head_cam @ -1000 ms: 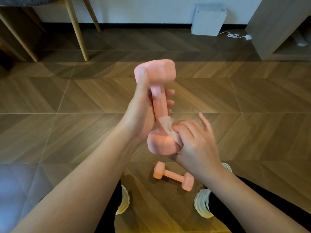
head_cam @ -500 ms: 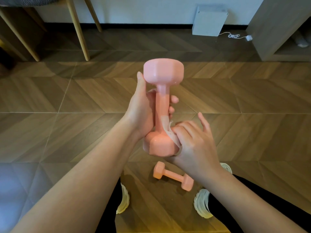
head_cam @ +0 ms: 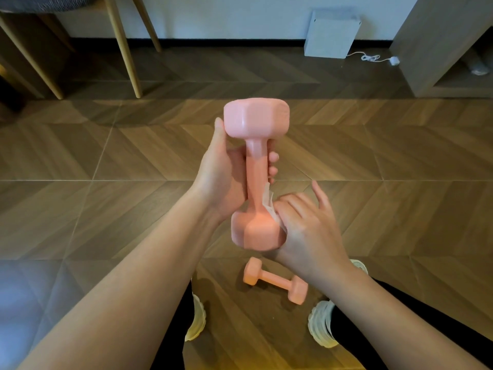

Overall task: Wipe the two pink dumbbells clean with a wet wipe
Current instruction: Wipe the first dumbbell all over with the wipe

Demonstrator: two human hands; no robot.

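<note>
1. At centre, above the floor [head_cam: 80,156], I see the left hand [head_cam: 218,177] gripping one dumbbell [head_cam: 256,166] by its handle. The fingers are curled round the handle and the thumb lies up against the upper head. This dumbbell stands nearly upright in the air.
2. Right hand [head_cam: 306,231]: the fingers are bent over a wipe [head_cam: 268,201], pinching it against the junction of handle and lower head. The little finger sticks out free.
3. Wipe: a crumpled pale fold shows between the handle and the right fingertips. I cannot see the rest under the hand.
4. Second dumbbell [head_cam: 274,281]: it lies on its side on the floor below the hands, between the person's shoes [head_cam: 321,327], apart from both hands.
5. Background: chair legs [head_cam: 125,49] stand at far left. A white box [head_cam: 330,33] sits against the wall, with a cable [head_cam: 370,57] just to its right.
</note>
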